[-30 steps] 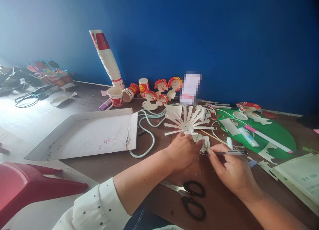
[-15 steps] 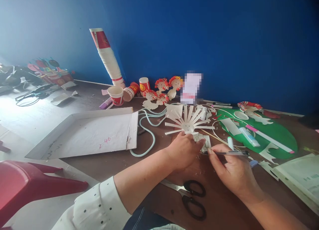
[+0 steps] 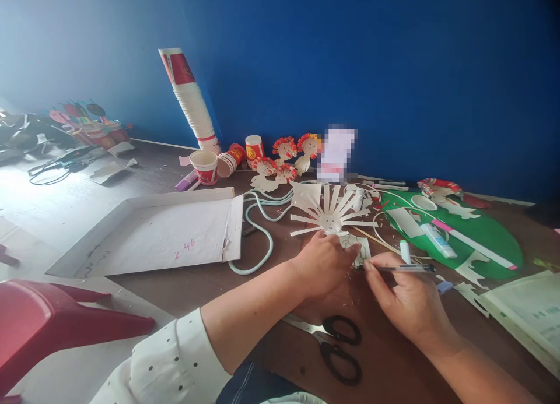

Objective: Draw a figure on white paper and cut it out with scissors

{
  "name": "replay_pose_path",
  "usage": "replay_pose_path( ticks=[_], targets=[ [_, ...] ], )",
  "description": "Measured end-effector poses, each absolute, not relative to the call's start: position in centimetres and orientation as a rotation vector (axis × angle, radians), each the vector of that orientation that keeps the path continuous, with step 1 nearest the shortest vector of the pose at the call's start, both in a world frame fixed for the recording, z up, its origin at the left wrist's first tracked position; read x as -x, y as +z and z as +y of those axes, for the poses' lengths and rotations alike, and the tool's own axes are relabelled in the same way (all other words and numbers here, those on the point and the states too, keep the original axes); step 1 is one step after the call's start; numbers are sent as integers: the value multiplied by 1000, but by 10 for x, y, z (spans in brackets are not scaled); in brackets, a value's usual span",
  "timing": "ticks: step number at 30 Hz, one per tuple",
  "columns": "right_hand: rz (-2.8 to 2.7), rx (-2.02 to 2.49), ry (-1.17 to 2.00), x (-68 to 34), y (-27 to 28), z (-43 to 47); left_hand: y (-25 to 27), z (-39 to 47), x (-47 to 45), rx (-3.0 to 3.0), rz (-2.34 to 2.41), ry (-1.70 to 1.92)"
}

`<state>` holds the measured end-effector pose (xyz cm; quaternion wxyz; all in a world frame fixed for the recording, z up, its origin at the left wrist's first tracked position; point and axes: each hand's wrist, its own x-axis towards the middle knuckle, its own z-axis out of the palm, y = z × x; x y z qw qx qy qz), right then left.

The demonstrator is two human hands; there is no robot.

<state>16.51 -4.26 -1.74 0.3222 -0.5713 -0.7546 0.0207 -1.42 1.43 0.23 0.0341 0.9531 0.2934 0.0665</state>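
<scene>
My right hand (image 3: 406, 302) is closed round a pen (image 3: 405, 269), its tip at the lower right edge of a small white paper piece (image 3: 361, 249) with dark lines drawn on it. My left hand (image 3: 321, 264) presses this piece down on the table, fingers curled and thumb on the paper. Just beyond the left fingers, a white paper cutout (image 3: 331, 222) with a small drawn face fans out in long strips. How the small piece joins the cutout is hidden by my fingers. Scissors (image 3: 336, 348) with black handles lie nearer to me, below my left hand.
To the left are a shallow white box lid (image 3: 175, 235), a pale cable (image 3: 269, 246) and a red stool (image 3: 48, 328). Paper cups (image 3: 203, 168) and several red-maned paper figures (image 3: 285, 150) stand by the blue wall. A green sheet (image 3: 494, 241) with a glue tube (image 3: 437, 241) lies right.
My right hand and the pen have shifted very slightly, the pen tip now at the paper's lower edge. My left hand stays in place on the paper piece.
</scene>
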Motion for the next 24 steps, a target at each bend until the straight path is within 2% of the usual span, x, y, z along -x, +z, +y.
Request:
replay_pose_path(
  ticks=[9, 15, 24],
  targets=[
    [-1989, 1469, 55, -163, -16, -42, 5, 14, 14, -2911, 913, 182],
    [-1937, 1407, -74, -165, -11, -41, 0, 16, 14, -2948, 886, 202],
    [-1952, 1411, 17, -163, -14, -42, 1, 16, 15, -2917, 903, 209]
  ],
)
